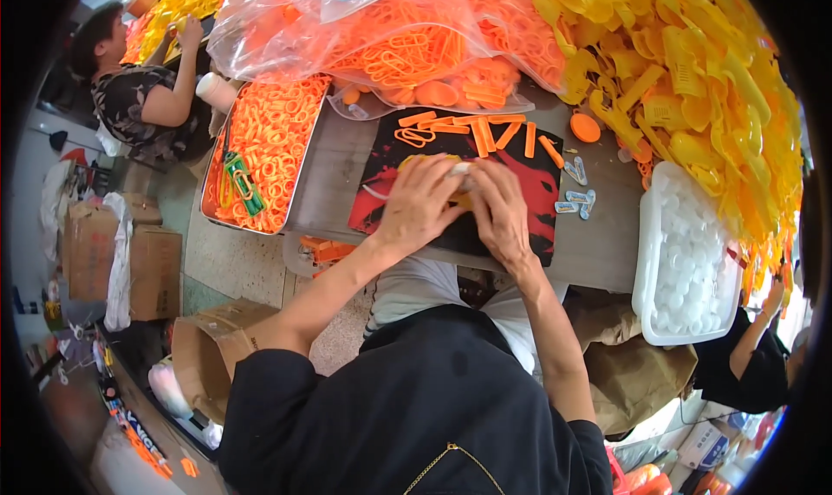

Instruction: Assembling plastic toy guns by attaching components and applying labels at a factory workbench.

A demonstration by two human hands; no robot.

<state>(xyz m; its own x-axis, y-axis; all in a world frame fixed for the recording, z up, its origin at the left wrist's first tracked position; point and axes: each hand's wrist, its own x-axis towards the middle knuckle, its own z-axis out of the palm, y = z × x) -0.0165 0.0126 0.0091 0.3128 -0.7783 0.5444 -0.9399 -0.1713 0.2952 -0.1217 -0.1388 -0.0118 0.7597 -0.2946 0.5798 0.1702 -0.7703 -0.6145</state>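
Over a black-and-red mat, my left hand and my right hand come together around a yellow plastic part. Fingers of both hands are closed on it and cover most of its shape. A small white piece shows between the fingertips. From beside my left hand a thin pale loop sticks out. Just beyond the hands lie several flat orange strips and an orange clip-shaped loop. Right of the mat are small blue-and-white pieces.
A metal tray of orange rings, with a green tool on top, stands left. Bags of orange parts lie at the back. Yellow plastic parts heap up right, above a white bin of translucent caps. Another person sits far left.
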